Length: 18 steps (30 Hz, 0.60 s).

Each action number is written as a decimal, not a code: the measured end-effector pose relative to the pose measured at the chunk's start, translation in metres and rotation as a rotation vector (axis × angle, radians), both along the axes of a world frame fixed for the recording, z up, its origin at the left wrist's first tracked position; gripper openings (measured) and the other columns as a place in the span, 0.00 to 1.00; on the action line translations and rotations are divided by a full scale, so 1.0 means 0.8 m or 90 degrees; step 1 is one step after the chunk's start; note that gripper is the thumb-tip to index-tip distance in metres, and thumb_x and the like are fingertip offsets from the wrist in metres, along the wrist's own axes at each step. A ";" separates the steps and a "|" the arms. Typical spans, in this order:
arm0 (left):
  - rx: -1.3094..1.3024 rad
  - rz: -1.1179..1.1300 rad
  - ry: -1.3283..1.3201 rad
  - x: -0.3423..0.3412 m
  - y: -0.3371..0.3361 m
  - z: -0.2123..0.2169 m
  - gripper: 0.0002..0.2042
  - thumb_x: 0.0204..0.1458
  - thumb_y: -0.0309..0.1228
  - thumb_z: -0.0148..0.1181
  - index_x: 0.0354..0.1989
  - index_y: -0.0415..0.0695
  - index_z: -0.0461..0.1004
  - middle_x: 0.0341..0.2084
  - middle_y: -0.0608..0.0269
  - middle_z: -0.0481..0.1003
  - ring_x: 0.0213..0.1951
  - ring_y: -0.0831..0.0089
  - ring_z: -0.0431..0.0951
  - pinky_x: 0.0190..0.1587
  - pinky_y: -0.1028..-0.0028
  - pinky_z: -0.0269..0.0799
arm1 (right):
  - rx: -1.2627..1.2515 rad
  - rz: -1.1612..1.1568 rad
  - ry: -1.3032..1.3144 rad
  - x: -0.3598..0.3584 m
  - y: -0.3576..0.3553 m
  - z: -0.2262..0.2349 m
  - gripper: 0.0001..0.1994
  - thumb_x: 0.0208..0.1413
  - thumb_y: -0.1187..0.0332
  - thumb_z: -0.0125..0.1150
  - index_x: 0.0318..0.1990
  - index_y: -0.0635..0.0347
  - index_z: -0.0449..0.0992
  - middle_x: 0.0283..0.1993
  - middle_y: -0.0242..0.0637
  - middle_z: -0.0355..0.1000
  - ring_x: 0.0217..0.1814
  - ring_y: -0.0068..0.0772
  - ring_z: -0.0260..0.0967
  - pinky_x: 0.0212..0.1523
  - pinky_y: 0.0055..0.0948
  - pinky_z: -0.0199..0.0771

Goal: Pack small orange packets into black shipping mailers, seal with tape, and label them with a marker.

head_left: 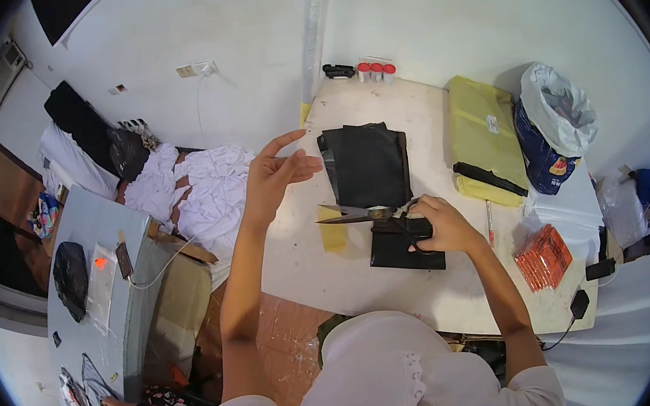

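My right hand grips a pair of scissors by its dark handles, the blades parted and pointing left. Under the scissors lies a small folded black sheet. Just beyond the blades sits a stack of black plastic sheets, its edges uneven. My left hand is raised at the left of that stack, fingers apart, with nothing seen in it. A yellow piece of paper or tape shows on the table beneath the blades.
On the white table stand red-capped containers at the back and a blue bag at the right, near folded yellow plastic. Orange packets and a pen lie nearer. White cloth heaps at the left.
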State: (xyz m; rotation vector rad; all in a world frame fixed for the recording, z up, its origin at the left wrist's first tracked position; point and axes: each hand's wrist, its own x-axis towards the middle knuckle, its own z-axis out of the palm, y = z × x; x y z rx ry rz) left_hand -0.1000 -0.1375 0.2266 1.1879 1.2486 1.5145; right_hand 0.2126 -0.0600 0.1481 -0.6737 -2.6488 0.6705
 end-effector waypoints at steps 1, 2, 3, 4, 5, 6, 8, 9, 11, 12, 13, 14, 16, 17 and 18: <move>0.004 0.001 0.000 -0.001 -0.001 0.000 0.17 0.55 0.29 0.51 0.52 0.38 0.64 0.29 0.52 0.77 0.34 0.67 0.79 0.38 0.74 0.75 | 0.006 0.010 0.004 -0.005 0.004 -0.005 0.28 0.28 0.60 0.72 0.40 0.61 0.69 0.40 0.41 0.65 0.44 0.46 0.63 0.46 0.34 0.63; 0.004 0.002 0.003 -0.002 -0.001 -0.001 0.17 0.55 0.29 0.51 0.52 0.38 0.64 0.29 0.53 0.77 0.34 0.67 0.79 0.38 0.75 0.75 | 0.013 0.019 0.008 -0.008 0.007 -0.008 0.28 0.28 0.60 0.72 0.40 0.61 0.69 0.40 0.41 0.65 0.44 0.46 0.63 0.46 0.35 0.63; 0.003 0.002 0.005 -0.003 -0.002 -0.001 0.17 0.55 0.30 0.51 0.52 0.38 0.64 0.29 0.53 0.77 0.34 0.67 0.79 0.38 0.75 0.75 | 0.017 0.020 0.009 -0.011 0.009 -0.011 0.28 0.28 0.60 0.72 0.40 0.61 0.69 0.40 0.41 0.65 0.44 0.46 0.63 0.46 0.35 0.63; 0.005 0.004 0.006 -0.003 -0.002 -0.001 0.17 0.55 0.30 0.51 0.52 0.38 0.64 0.29 0.53 0.77 0.34 0.67 0.79 0.38 0.75 0.75 | 0.011 0.035 0.012 -0.013 0.012 -0.016 0.27 0.28 0.60 0.72 0.40 0.60 0.69 0.41 0.40 0.65 0.44 0.46 0.63 0.47 0.35 0.62; 0.001 0.004 0.005 -0.002 -0.003 -0.001 0.17 0.55 0.30 0.51 0.52 0.38 0.64 0.29 0.53 0.77 0.34 0.67 0.79 0.38 0.75 0.75 | 0.004 0.049 0.015 -0.014 0.014 -0.018 0.27 0.29 0.59 0.71 0.40 0.59 0.69 0.42 0.39 0.65 0.45 0.45 0.62 0.47 0.35 0.62; -0.004 0.004 0.005 -0.002 -0.002 -0.001 0.17 0.55 0.30 0.51 0.52 0.38 0.64 0.29 0.53 0.77 0.34 0.67 0.79 0.38 0.75 0.75 | 0.005 0.051 0.016 -0.015 0.015 -0.018 0.27 0.29 0.59 0.71 0.40 0.59 0.69 0.42 0.39 0.65 0.45 0.45 0.62 0.47 0.35 0.62; -0.001 0.005 0.004 -0.002 -0.003 -0.001 0.17 0.55 0.30 0.51 0.52 0.38 0.64 0.29 0.53 0.77 0.34 0.67 0.79 0.38 0.75 0.75 | -0.004 0.047 -0.001 -0.017 0.015 -0.018 0.26 0.31 0.62 0.70 0.41 0.59 0.69 0.42 0.39 0.65 0.45 0.46 0.63 0.46 0.35 0.63; 0.001 0.003 0.004 -0.003 -0.003 -0.001 0.17 0.55 0.30 0.51 0.52 0.38 0.64 0.29 0.53 0.77 0.33 0.67 0.79 0.38 0.75 0.75 | -0.003 0.049 -0.002 -0.017 0.017 -0.022 0.26 0.31 0.62 0.70 0.41 0.59 0.69 0.42 0.39 0.65 0.45 0.46 0.63 0.46 0.35 0.63; 0.003 0.008 0.006 -0.005 -0.003 -0.003 0.17 0.55 0.30 0.51 0.52 0.38 0.64 0.30 0.53 0.77 0.33 0.67 0.79 0.38 0.75 0.75 | -0.017 0.046 -0.010 -0.015 0.021 -0.031 0.23 0.33 0.66 0.68 0.41 0.60 0.69 0.42 0.39 0.66 0.44 0.46 0.64 0.46 0.35 0.64; 0.005 0.011 0.008 -0.005 -0.002 -0.004 0.17 0.55 0.30 0.50 0.53 0.39 0.64 0.30 0.53 0.77 0.33 0.67 0.79 0.37 0.75 0.75 | -0.017 0.046 -0.011 -0.013 0.022 -0.033 0.23 0.33 0.66 0.68 0.41 0.60 0.69 0.42 0.39 0.66 0.44 0.46 0.64 0.46 0.35 0.64; 0.004 0.009 0.008 -0.006 -0.002 -0.003 0.17 0.55 0.30 0.50 0.53 0.39 0.64 0.30 0.53 0.77 0.33 0.67 0.79 0.37 0.75 0.75 | -0.015 0.041 -0.009 -0.012 0.023 -0.035 0.22 0.33 0.68 0.67 0.41 0.60 0.69 0.42 0.40 0.66 0.44 0.47 0.64 0.45 0.35 0.65; 0.021 0.032 -0.046 -0.007 -0.003 0.001 0.16 0.56 0.29 0.49 0.53 0.39 0.63 0.31 0.53 0.77 0.33 0.67 0.79 0.37 0.74 0.76 | -0.013 0.037 -0.007 -0.011 0.023 -0.035 0.22 0.34 0.70 0.66 0.41 0.61 0.69 0.41 0.40 0.66 0.44 0.47 0.64 0.45 0.35 0.65; 0.037 0.055 -0.100 -0.011 -0.004 0.007 0.16 0.56 0.29 0.47 0.53 0.39 0.63 0.31 0.54 0.77 0.33 0.67 0.79 0.36 0.74 0.76 | -0.033 0.032 0.022 -0.009 0.021 -0.035 0.21 0.34 0.70 0.66 0.41 0.61 0.69 0.41 0.41 0.65 0.44 0.48 0.64 0.44 0.34 0.65; 0.057 0.080 -0.140 -0.015 -0.004 0.010 0.16 0.56 0.28 0.46 0.53 0.39 0.63 0.32 0.54 0.77 0.32 0.67 0.79 0.36 0.74 0.76 | -0.051 0.031 0.050 -0.008 0.021 -0.035 0.21 0.34 0.70 0.66 0.41 0.61 0.69 0.41 0.42 0.65 0.43 0.48 0.64 0.44 0.33 0.65; 0.076 0.106 -0.179 -0.018 -0.006 0.014 0.16 0.57 0.28 0.45 0.53 0.39 0.63 0.32 0.55 0.77 0.32 0.67 0.79 0.35 0.73 0.76 | -0.052 0.030 0.050 -0.007 0.018 -0.032 0.21 0.34 0.70 0.66 0.41 0.61 0.69 0.41 0.42 0.65 0.43 0.48 0.64 0.44 0.33 0.65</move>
